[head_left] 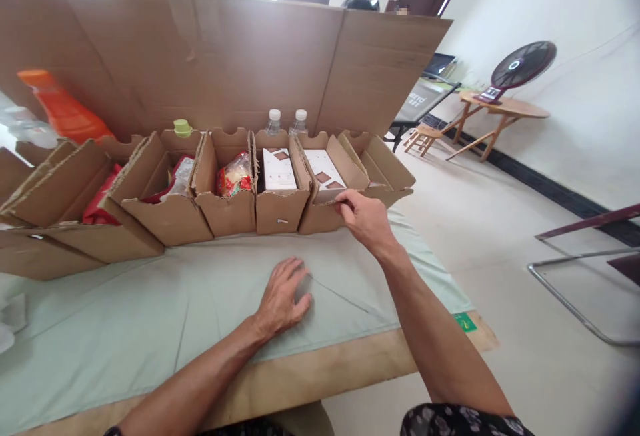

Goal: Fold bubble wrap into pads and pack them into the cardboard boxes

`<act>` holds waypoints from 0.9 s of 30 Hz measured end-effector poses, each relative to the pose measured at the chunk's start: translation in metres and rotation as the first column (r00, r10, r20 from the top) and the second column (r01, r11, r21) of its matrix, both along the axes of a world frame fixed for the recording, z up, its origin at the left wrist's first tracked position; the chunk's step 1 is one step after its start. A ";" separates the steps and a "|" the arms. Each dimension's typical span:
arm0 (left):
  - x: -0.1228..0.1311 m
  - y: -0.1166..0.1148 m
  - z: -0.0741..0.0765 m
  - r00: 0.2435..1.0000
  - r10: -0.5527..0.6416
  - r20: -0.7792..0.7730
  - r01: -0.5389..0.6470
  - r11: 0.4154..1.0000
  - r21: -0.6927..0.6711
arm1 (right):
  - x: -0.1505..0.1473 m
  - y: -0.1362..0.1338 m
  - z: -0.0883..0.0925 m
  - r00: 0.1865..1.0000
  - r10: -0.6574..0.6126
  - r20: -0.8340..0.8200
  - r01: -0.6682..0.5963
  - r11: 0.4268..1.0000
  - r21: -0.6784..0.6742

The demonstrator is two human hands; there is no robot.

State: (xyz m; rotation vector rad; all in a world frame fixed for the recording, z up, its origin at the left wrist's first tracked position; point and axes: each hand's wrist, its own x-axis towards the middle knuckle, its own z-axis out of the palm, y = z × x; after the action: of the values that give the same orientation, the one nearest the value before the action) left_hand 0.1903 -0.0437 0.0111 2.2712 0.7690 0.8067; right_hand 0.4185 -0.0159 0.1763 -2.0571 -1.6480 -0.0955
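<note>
My right hand [364,217] pinches the front edge of an open cardboard bin [320,218], the second from the right end of a row. Inside that bin stands a white box [325,173] with brown printed shapes. My left hand [285,294] lies on the pale green cloth [225,303] with its fingers apart, holding nothing. A similar white box [279,169] fills the neighbouring bin [281,213]. Further left, a bin holds a red and clear food packet [235,175]. At the right end, another bin [383,163] sits behind my right hand.
A tall cardboard panel [260,63] stands behind the bins. Before it are two clear bottles with white caps [274,123], a green cap [183,127] and an orange bottle [67,109]. A fan [520,69] stands on a wooden table [520,108] at right; a metal-framed chair [575,303] is nearer.
</note>
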 end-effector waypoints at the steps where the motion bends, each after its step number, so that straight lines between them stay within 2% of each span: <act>1: 0.000 0.002 0.000 0.995 0.064 0.071 -0.060 0.997 -0.052 | -0.002 -0.011 -0.002 1.000 0.006 -0.008 -0.006 1.000 0.022; 3: -0.002 0.008 0.002 0.959 0.211 0.187 -0.180 0.969 -0.172 | -0.007 -0.045 -0.006 0.999 0.030 -0.028 -0.028 0.998 0.058; 5: -0.005 0.012 0.009 0.913 0.318 0.257 -0.255 0.934 -0.250 | -0.014 -0.092 -0.008 0.997 0.069 -0.032 -0.064 0.991 0.119; 7: -0.009 0.013 0.018 0.885 0.354 0.301 -0.272 0.920 -0.282 | -0.018 -0.147 -0.009 0.992 0.122 -0.019 -0.116 0.975 0.189; 10: -0.014 0.005 0.037 0.884 0.318 0.344 -0.202 0.921 -0.332 | -0.017 -0.228 -0.014 0.990 0.140 -0.034 -0.130 0.966 0.223; 13: -0.012 -0.011 0.054 0.891 0.219 0.398 -0.054 0.921 -0.385 | -0.013 -0.289 -0.032 0.975 -0.049 -0.215 0.115 0.944 0.309; 15: -0.006 -0.021 0.063 0.893 0.145 0.425 0.049 0.909 -0.414 | -0.013 -0.313 -0.051 0.896 -0.143 -0.420 0.302 0.890 0.341; 16: -0.002 -0.024 0.066 0.897 0.112 0.428 0.094 0.897 -0.432 | -0.016 -0.320 -0.061 0.847 -0.158 -0.507 0.354 0.879 0.318; 18: 0.003 -0.029 0.072 0.907 0.071 0.416 0.149 0.869 -0.472 | -0.023 -0.324 -0.080 0.775 -0.185 -0.604 0.373 0.906 0.202; 21: -0.002 -0.039 0.079 0.904 0.112 0.413 0.127 0.851 -0.509 | -0.038 -0.308 -0.097 0.768 -0.266 -0.583 0.386 0.918 0.089; 24: -0.031 -0.057 0.081 0.877 0.219 0.427 0.034 0.859 -0.511 | -0.052 -0.274 -0.093 0.818 -0.260 -0.514 0.364 0.925 0.111; 27: -0.072 -0.070 0.079 0.831 0.386 0.401 -0.138 0.842 -0.522 | -0.064 -0.222 -0.080 0.850 -0.110 -0.515 0.194 0.975 0.112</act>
State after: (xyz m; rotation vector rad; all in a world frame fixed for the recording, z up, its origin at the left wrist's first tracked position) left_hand 0.1179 -0.1137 0.0902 1.4418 0.9286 1.1305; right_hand 0.3543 -0.2381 0.0962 -1.8774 -1.1139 0.2373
